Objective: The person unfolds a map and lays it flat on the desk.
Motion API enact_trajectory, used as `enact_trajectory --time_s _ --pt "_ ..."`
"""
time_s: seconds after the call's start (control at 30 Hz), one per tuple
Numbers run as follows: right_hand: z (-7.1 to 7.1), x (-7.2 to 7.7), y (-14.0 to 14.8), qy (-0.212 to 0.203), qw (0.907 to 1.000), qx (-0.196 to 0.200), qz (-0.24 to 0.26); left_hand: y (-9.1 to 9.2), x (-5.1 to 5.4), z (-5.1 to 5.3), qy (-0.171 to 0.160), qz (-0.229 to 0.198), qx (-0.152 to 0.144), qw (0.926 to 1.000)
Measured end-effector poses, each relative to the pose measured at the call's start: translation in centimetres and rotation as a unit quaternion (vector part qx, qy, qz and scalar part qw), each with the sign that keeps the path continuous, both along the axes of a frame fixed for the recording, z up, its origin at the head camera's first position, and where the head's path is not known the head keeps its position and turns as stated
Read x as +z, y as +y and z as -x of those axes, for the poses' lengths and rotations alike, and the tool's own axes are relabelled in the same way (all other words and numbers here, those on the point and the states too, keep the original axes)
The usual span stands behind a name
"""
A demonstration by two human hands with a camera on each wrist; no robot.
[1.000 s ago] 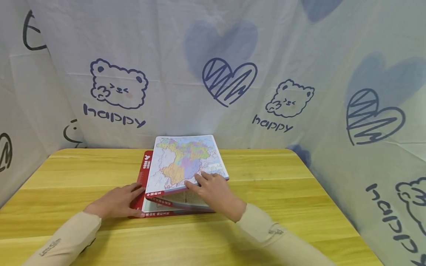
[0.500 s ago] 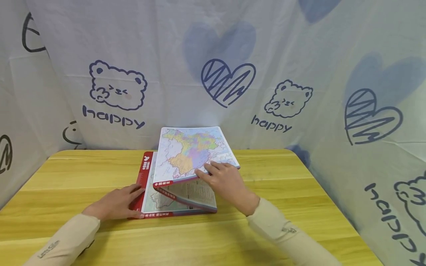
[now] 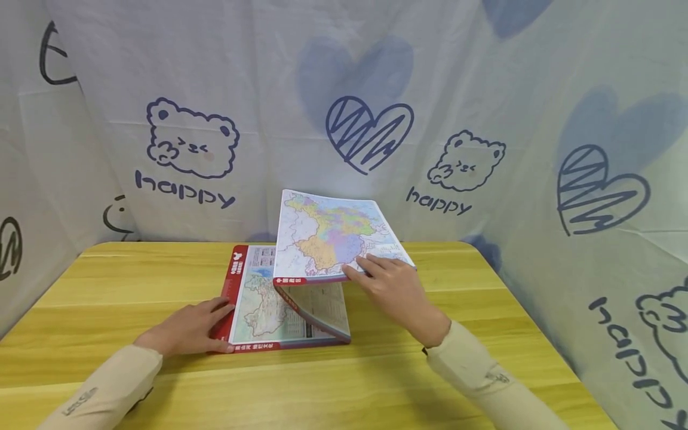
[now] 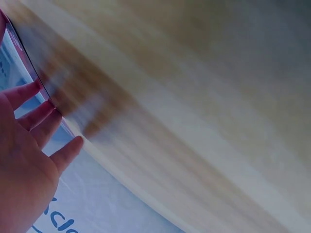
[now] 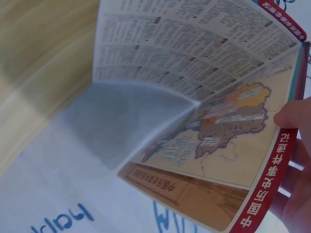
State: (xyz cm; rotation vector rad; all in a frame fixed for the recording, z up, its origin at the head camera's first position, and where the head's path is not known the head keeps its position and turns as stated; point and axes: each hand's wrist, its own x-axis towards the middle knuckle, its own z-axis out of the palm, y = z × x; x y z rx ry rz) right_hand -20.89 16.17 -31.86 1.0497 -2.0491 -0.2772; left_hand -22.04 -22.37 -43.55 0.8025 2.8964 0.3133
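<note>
On my feed: 2 hands, 1 folded map (image 3: 322,263), 1 table (image 3: 134,286). Map's at table centre, toward the far edge, partly unfolded. I count 3 panels: bottom panel (image 3: 262,304) flat on the wood, middle panel (image 3: 325,307) slanting up to the L, top panel (image 3: 333,236) raised & shifted R, w/ a multicolour map facing up. Red strip along bottom panel's L side.

L hand (image 3: 193,327): fingers spread, resting on that red strip; the L wrist cam has 4 fingertips at the edge, approx. R hand (image 3: 395,292): pinching top panel's near edge, fingers on the upper face, thumb (image 5: 290,115) on the underside per R wrist cam. Same cam gives me 2 inner pages facing each other, 1 w/ text columns (image 5: 160,48), 1 w/ an orange-and-brown map (image 5: 228,121).

2 beige sleeves, L (image 3: 107,382) & R (image 3: 494,382), both w/ dark lettering.

Backdrop: white cloth (image 3: 279,71), 2 whole bears (image 3: 193,140) (image 3: 466,161), plus 1 cut off at the R edge; 2 whole scribbled hearts (image 3: 369,134) (image 3: 602,191), paler solid hearts too.
</note>
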Motion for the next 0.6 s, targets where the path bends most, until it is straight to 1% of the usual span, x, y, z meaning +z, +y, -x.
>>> enact_trajectory --time_s 0.13,0.27,0.43,0.6 --pt "0.1 0.0 1.2 0.017 0.9995 0.018 0.019 -0.1 -0.2 0.1 0.005 0.001 -0.006 1.0000" --pt "0.1 0.3 2.1 0.020 0.9989 0.029 0.032 -0.3 -0.2 0.0 0.010 0.006 -0.010 0.9999" --pt "0.1 1.1 3.4 0.013 0.9983 0.027 0.049 -0.6 -0.2 -0.2 0.017 0.012 -0.012 0.9997" --pt "0.2 2.1 4.6 0.023 0.9962 0.042 0.072 -1.1 -0.2 -0.3 0.015 0.014 -0.005 0.9998"
